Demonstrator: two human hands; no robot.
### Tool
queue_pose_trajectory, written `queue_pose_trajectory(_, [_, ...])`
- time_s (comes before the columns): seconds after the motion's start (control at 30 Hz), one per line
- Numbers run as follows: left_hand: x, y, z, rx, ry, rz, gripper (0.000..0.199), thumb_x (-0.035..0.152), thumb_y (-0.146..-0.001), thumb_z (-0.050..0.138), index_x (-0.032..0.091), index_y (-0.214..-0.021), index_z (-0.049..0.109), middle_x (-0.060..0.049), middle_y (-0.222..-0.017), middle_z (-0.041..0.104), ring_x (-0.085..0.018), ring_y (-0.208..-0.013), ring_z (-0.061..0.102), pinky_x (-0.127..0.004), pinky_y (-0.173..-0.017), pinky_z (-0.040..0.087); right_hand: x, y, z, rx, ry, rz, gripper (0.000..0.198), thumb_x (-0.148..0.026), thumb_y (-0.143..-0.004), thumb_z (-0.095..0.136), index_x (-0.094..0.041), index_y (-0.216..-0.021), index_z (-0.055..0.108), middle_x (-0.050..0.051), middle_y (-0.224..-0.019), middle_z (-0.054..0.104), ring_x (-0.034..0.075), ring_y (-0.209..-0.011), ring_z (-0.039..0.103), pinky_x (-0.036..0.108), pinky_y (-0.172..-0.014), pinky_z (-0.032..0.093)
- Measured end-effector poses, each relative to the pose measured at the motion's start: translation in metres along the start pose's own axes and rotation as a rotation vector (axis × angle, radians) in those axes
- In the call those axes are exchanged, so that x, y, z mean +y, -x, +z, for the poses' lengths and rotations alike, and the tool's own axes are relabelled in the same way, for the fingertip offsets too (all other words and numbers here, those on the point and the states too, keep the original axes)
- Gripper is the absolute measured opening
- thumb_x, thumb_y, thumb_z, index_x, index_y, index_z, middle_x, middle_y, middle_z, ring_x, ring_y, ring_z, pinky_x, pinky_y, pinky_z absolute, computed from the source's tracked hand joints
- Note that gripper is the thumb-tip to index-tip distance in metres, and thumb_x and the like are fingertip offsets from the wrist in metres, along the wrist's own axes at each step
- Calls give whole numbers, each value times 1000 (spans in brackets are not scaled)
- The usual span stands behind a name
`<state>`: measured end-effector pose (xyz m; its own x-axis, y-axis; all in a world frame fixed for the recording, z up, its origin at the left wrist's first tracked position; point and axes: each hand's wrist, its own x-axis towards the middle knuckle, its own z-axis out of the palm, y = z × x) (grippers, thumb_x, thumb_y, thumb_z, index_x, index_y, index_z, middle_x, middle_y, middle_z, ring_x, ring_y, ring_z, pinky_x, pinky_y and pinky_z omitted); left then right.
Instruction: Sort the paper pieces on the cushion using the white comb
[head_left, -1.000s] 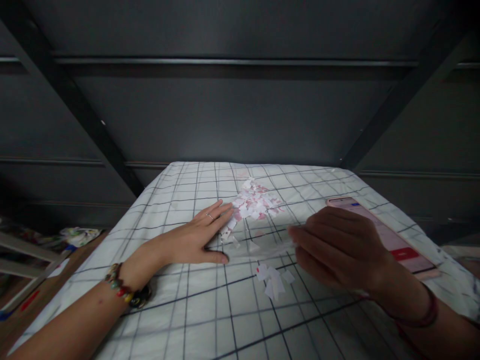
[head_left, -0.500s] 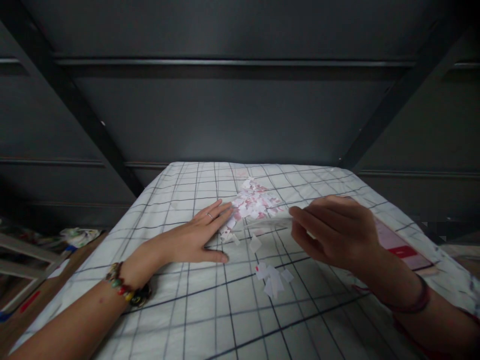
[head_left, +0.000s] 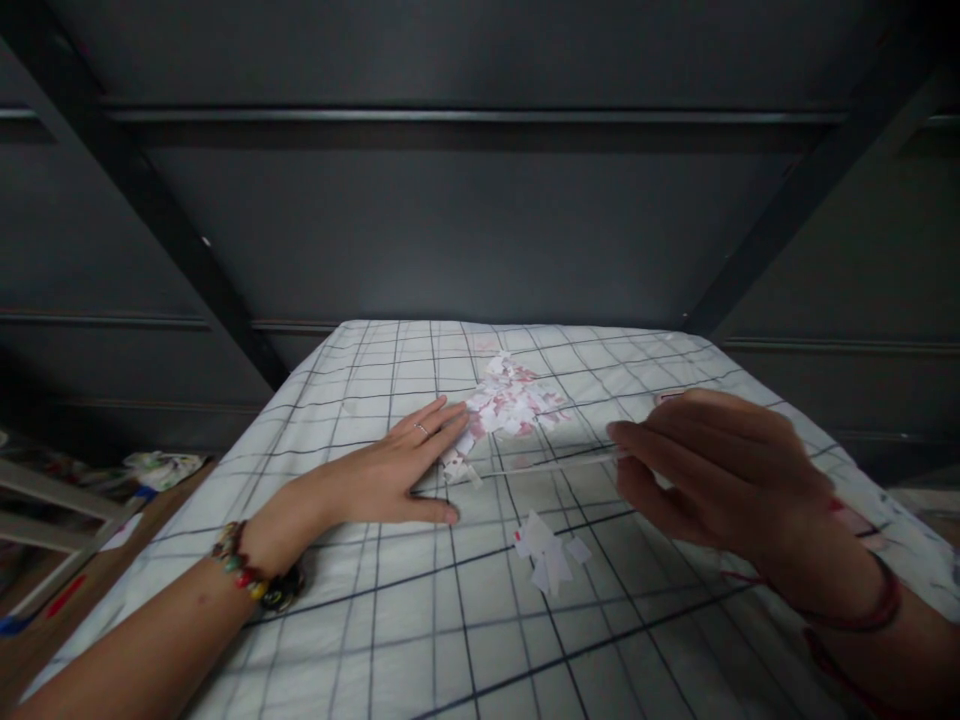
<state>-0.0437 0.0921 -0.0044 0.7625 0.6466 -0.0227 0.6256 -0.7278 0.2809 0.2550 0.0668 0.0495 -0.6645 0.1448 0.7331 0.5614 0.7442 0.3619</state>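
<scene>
My left hand (head_left: 405,465) lies flat on the checked cloth with its fingers spread. Its fingertips touch the left edge of a heap of torn paper scraps (head_left: 510,400), white with pink patches. My right hand (head_left: 705,480) is raised over the cloth to the right, thumb and fingers pinched on a thin whitish stick (head_left: 551,464). The stick points left, its far end near a few scraps (head_left: 459,468) beside my left fingers. Nearer to me is a smaller pile of white scraps (head_left: 549,555), one with a red spot.
A white cloth with dark grid lines (head_left: 360,620) covers the surface. Behind it stands a dark panelled wall (head_left: 427,230). A phone-like object (head_left: 855,520) is mostly hidden by my right hand. Lower left, a pale frame (head_left: 52,500) stands beside the bed-like surface.
My right hand has moved right, drawing the stick with it and covering more of the phone-like object. A single scrap between the piles now lies at the smaller pile. My left hand stays put.
</scene>
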Motion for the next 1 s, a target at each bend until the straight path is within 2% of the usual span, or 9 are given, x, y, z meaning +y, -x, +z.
queue_pose_trajectory(0.1, [0,0,0,-6,0,4,93,68,-87,46,21,-151,-4,-13,-157,-3,-34,-141,-6,-48,-113,11,-3,-3,8,17,21,-130,11,-7,-80,55,-15,-87,55,-2,-56,58,11,-50,48,27,-48,40])
queue_pose_trajectory(0.17, [0,-1,0,-12,0,3,93,67,-87,46,22,-150,-5,-13,-157,-3,-34,-141,-6,-49,-112,11,-4,-4,11,12,23,-142,9,-8,-81,52,-15,-86,55,-2,-56,59,11,-50,49,27,-48,41])
queue_pose_trajectory(0.33, [1,0,-1,-11,3,-9,93,64,-87,50,25,-150,-6,-12,-157,-4,-35,-141,-7,-49,-112,12,-3,-4,10,29,82,-94,10,-7,-80,53,-16,-85,55,-4,-52,56,10,-46,46,27,-44,37])
queue_pose_trajectory(0.53, [0,0,0,-6,3,-3,93,66,-87,49,24,-150,-5,-12,-157,-4,-34,-141,-6,-49,-113,11,-6,-5,15,29,55,-107,10,-8,-81,53,-15,-88,54,-2,-57,60,11,-52,51,27,-49,41])
queue_pose_trajectory(0.7, [0,-1,0,0,2,6,93,66,-87,48,23,-151,-4,-12,-157,-3,-35,-141,-6,-48,-113,12,-2,-3,14,29,116,-78,8,-8,-81,54,-14,-85,54,-3,-52,56,11,-48,45,28,-44,36])
queue_pose_trajectory(0.87, [0,0,-1,0,-2,13,92,65,-88,47,23,-150,-6,-12,-157,-4,-34,-141,-6,-48,-113,12,-6,-7,13,24,43,-101,7,-8,-82,52,-14,-86,54,-1,-56,59,12,-51,49,28,-49,40])
queue_pose_trajectory(1.0, [-1,0,1,2,-13,12,92,66,-88,47,22,-150,-5,-13,-157,-4,-33,-141,-6,-47,-113,11,-3,-4,13,4,135,-64,7,-9,-82,53,-16,-81,53,-3,-52,54,12,-49,45,28,-46,36])
